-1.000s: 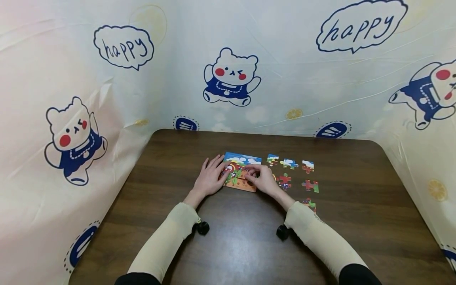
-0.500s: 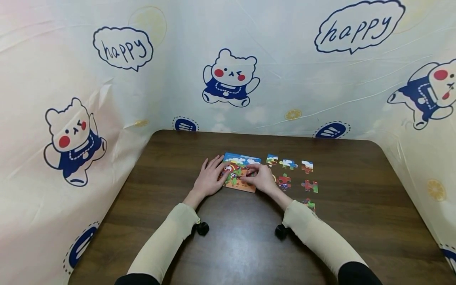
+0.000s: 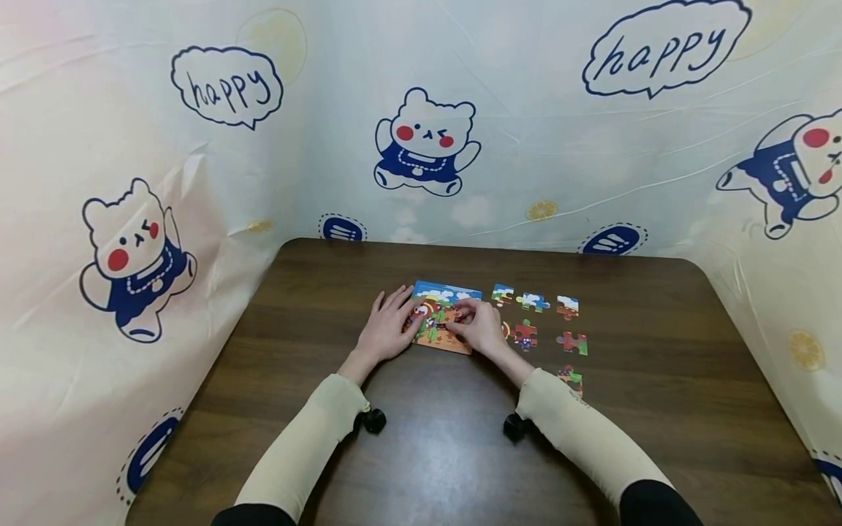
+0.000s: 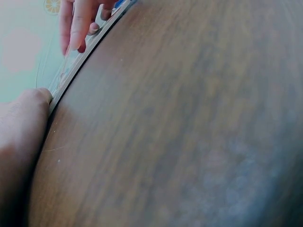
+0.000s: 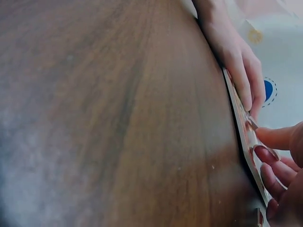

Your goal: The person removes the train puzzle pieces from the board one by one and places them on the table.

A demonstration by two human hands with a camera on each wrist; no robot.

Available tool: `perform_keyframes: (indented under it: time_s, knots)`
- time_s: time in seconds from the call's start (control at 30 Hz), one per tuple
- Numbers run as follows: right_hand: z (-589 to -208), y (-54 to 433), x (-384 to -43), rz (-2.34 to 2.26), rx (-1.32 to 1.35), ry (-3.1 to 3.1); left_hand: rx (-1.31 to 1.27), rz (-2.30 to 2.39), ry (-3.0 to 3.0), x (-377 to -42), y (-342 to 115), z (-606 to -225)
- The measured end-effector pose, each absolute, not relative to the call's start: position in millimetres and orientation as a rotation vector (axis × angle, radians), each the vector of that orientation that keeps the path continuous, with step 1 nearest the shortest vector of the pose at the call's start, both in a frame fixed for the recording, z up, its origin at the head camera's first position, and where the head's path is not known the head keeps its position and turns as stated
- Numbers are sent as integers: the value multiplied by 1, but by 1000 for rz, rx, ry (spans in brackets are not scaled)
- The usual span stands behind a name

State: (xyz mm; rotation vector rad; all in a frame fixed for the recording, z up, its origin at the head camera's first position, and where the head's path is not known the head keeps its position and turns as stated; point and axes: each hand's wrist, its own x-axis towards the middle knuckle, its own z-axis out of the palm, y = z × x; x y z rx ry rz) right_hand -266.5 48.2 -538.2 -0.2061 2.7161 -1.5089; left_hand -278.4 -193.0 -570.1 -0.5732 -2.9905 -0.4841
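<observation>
A colourful jigsaw puzzle board, with blue sky on top and orange ground below, lies flat on the table in the head view. My left hand rests on its left edge, fingers extended over the picture. On the right side of the board, my right hand pinches a puzzle piece between thumb and fingers. The piece is tilted close over the board in the right wrist view, and its picture is mostly hidden. In the left wrist view, the right fingers hang just above the board.
Several loose puzzle pieces lie right of the board, among them a sky piece, a red piece and a red-green piece. Another piece is near the right sleeve. The wooden table meets a printed curtain behind.
My right hand has shifted slightly left over the board, its fingers turning the pinched puzzle piece a little. The left hand has stayed in place.
</observation>
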Motion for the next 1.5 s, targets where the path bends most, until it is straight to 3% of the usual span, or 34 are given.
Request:
perform_keyframes:
  time_s: [0.63, 1.5]
  knots:
    - [-527, 73, -255, -1708, -173, 2551, -560, -493, -2989, -278, -192, -570]
    - [-525, 167, -183, -1670, -206, 2573, -581, -533, -2971, -278, -192, -568]
